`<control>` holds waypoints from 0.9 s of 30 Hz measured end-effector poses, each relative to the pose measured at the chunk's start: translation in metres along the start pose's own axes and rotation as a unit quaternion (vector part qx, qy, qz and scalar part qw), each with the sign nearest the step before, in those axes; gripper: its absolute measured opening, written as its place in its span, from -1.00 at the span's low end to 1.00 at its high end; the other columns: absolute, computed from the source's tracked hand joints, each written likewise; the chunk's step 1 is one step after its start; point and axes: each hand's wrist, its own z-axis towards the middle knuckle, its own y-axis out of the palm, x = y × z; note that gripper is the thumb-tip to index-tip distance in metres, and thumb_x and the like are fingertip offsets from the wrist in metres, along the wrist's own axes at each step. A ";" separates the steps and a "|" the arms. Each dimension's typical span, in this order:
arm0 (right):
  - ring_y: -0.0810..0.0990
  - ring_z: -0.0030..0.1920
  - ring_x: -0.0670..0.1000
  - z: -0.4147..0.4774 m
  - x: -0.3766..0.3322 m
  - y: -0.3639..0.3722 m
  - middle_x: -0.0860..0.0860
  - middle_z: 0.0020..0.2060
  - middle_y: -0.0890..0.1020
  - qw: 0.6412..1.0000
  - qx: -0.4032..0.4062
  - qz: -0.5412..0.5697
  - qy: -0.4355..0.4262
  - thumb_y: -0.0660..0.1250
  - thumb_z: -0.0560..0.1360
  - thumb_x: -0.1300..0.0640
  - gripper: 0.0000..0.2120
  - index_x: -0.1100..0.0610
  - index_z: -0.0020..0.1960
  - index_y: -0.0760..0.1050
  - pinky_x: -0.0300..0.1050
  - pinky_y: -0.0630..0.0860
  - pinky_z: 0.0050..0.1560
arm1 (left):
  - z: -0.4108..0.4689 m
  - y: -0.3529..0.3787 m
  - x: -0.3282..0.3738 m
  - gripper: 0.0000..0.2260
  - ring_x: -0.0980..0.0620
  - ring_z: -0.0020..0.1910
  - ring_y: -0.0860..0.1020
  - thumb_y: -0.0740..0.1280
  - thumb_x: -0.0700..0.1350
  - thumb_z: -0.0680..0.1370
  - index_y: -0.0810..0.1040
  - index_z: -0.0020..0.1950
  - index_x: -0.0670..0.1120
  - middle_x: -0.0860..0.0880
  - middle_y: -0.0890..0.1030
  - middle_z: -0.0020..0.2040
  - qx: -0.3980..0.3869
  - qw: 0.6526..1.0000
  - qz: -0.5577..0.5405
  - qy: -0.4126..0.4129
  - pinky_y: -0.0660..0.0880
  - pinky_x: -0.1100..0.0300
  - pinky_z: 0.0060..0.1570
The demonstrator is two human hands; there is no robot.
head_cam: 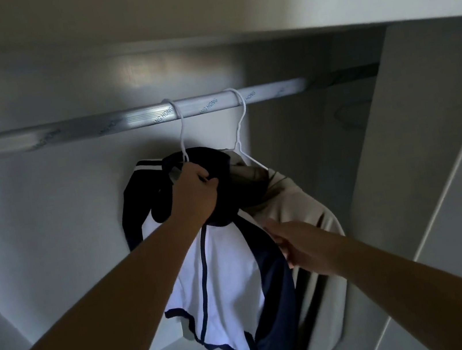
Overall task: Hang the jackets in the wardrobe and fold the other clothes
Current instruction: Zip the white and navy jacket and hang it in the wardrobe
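Below the rail (66,134), nearest the camera, the right hand (298,243) reaches to the right edge of the navy-and-white jacket (226,266). Its fingers (280,242) lie against the navy sleeve, but blur hides whether they pinch it. Higher up, closer under the rail, the left hand (195,189) is clamped on the jacket's dark collar, just where the hanger (182,134) enters it.

The jacket hangs under the rail, its hanger's hook already over the bar, so the step looks like settling it. The collar seems bunched and the body skewed to the left. A good finish would be for the left hand to hold the collar steady at the hanger's neck while the right draws the shoulder out along the wire until both sides sit level, then ease the grip gently so the hook does not jump off.

Just right of it and behind, a beige jacket (296,194) hangs from a second hanger (242,130), touching the first, and sliding the two apart along the rail would help. Above the rail runs a shelf (227,9).
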 end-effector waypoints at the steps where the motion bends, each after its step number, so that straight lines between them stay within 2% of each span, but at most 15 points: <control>1: 0.37 -0.38 -0.07 0.000 0.005 -0.001 -0.08 -0.45 0.45 1.000 -0.011 0.014 0.022 0.16 0.62 -0.03 -0.55 -0.02 -0.41 0.55 -0.18 0.31 -0.26 | 0.001 0.000 -0.001 -0.92 0.02 -0.13 0.45 0.30 -0.16 0.57 0.41 -0.01 -0.11 -0.06 0.50 -0.08 0.001 1.000 -0.016 -0.011 0.25 0.36 -0.18; 4: 0.55 -0.09 -0.02 0.001 0.025 0.001 -0.06 -0.17 0.64 0.997 -0.042 -0.063 0.032 0.19 0.58 0.07 -0.77 -0.02 -0.07 0.63 -0.11 0.44 -0.02 | 0.004 -0.003 0.000 -0.91 -0.15 -0.05 0.54 0.29 -0.16 0.57 0.50 -0.07 -0.18 -0.19 0.56 -0.08 -0.005 0.996 -0.058 -0.072 0.45 0.13 0.01; 6: 0.62 -0.07 -0.10 -0.001 0.028 0.006 -0.08 -0.09 0.69 0.993 -0.058 -0.102 0.013 0.18 0.60 0.07 -0.78 0.01 0.08 0.60 -0.19 0.54 -0.05 | 0.005 -0.007 0.001 -0.88 -0.23 0.02 0.57 0.33 -0.20 0.55 0.53 -0.18 -0.19 -0.26 0.59 -0.07 -0.021 0.986 -0.111 -0.120 0.51 -0.03 0.14; 8: 0.63 -0.17 -0.18 -0.005 0.028 0.012 -0.08 -0.17 0.70 0.989 -0.065 -0.134 0.001 0.16 0.62 0.15 -0.76 0.00 0.06 0.61 -0.31 0.53 -0.18 | 0.006 -0.011 0.002 -0.90 -0.24 0.06 0.57 0.35 -0.22 0.54 0.55 -0.18 -0.17 -0.20 0.57 -0.10 -0.045 0.973 -0.154 -0.163 0.51 -0.07 0.17; 9: 0.64 -0.16 -0.15 -0.006 0.028 0.013 -0.01 -0.15 0.70 0.986 -0.059 -0.155 -0.003 0.17 0.60 0.21 -0.75 0.03 0.05 0.61 -0.30 0.55 -0.18 | 0.008 -0.012 0.002 -0.94 -0.22 0.05 0.57 0.35 -0.22 0.54 0.58 -0.09 -0.20 -0.17 0.56 -0.11 -0.055 0.969 -0.164 -0.176 0.52 -0.04 0.16; 12: 0.64 0.03 0.08 -0.009 0.032 0.011 0.22 0.06 0.64 0.975 -0.034 -0.219 -0.018 0.21 0.56 0.29 -0.78 0.25 0.13 0.58 -0.17 0.59 0.04 | 0.010 -0.019 0.001 -0.77 -0.18 0.06 0.56 0.36 -0.22 0.54 0.55 0.17 -0.27 -0.17 0.58 -0.04 -0.076 0.956 -0.192 -0.209 0.51 -0.02 0.14; 14: 0.61 0.12 0.10 -0.014 0.035 0.010 0.16 0.10 0.64 0.970 -0.038 -0.242 -0.014 0.21 0.58 0.24 -0.77 0.22 0.17 0.56 -0.08 0.56 0.16 | 0.009 -0.021 0.002 -0.74 -0.20 0.08 0.57 0.36 -0.23 0.54 0.54 0.20 -0.27 -0.20 0.59 0.04 -0.089 0.949 -0.205 -0.222 0.50 -0.08 0.18; 17: 0.58 0.19 0.04 -0.023 0.037 0.015 0.06 0.14 0.64 0.983 -0.071 -0.165 0.041 0.19 0.60 0.11 -0.75 0.09 0.21 0.55 0.04 0.48 0.29 | 0.008 -0.023 0.002 -0.72 -0.21 0.09 0.57 0.35 -0.24 0.54 0.52 0.24 -0.28 -0.22 0.59 0.09 -0.096 0.948 -0.209 -0.219 0.50 -0.09 0.17; 20: 0.61 0.13 0.12 -0.031 0.037 0.018 0.13 0.09 0.65 0.989 -0.088 -0.111 0.036 0.12 0.64 -0.05 -0.63 0.17 0.18 0.56 0.05 0.47 0.29 | 0.006 -0.026 0.003 -0.70 -0.22 0.12 0.56 0.34 -0.23 0.55 0.49 0.27 -0.28 -0.23 0.58 0.13 -0.100 0.951 -0.201 -0.215 0.48 -0.11 0.21; 22: 0.61 -0.01 0.07 -0.036 0.036 0.017 0.11 -0.07 0.65 0.990 -0.087 -0.112 0.011 0.10 0.64 -0.08 -0.60 0.20 0.05 0.57 0.01 0.50 0.25 | 0.004 -0.028 0.003 -0.70 -0.21 0.12 0.56 0.33 -0.22 0.55 0.50 0.27 -0.27 -0.23 0.58 0.15 -0.108 0.947 -0.204 -0.221 0.48 -0.12 0.21; 23: 0.60 -0.07 0.02 -0.039 0.037 0.016 0.07 -0.14 0.63 0.988 -0.084 -0.128 -0.006 0.14 0.63 -0.03 -0.68 0.16 -0.04 0.56 -0.01 0.52 0.23 | 0.003 -0.030 0.003 -0.70 -0.21 0.12 0.56 0.34 -0.21 0.55 0.50 0.26 -0.27 -0.23 0.58 0.15 -0.111 0.945 -0.207 -0.227 0.48 -0.12 0.20; 25: 0.60 -0.13 -0.08 -0.042 0.037 0.015 0.01 -0.18 0.61 0.980 -0.076 -0.179 -0.051 0.25 0.60 0.12 -0.85 0.08 -0.11 0.54 -0.20 0.56 0.09 | 0.002 -0.034 0.002 -0.71 -0.23 0.11 0.56 0.35 -0.21 0.55 0.52 0.24 -0.27 -0.23 0.58 0.13 -0.119 0.941 -0.208 -0.238 0.49 -0.13 0.18; 27: 0.58 -0.22 -0.20 -0.046 0.036 0.017 -0.03 -0.22 0.60 0.970 -0.061 -0.213 -0.095 0.29 0.57 0.21 -0.88 0.08 -0.12 0.55 -0.36 0.51 -0.08 | 0.000 -0.038 0.002 -0.74 -0.23 0.08 0.58 0.36 -0.22 0.54 0.54 0.21 -0.27 -0.23 0.60 0.08 -0.123 0.938 -0.212 -0.243 0.51 -0.11 0.15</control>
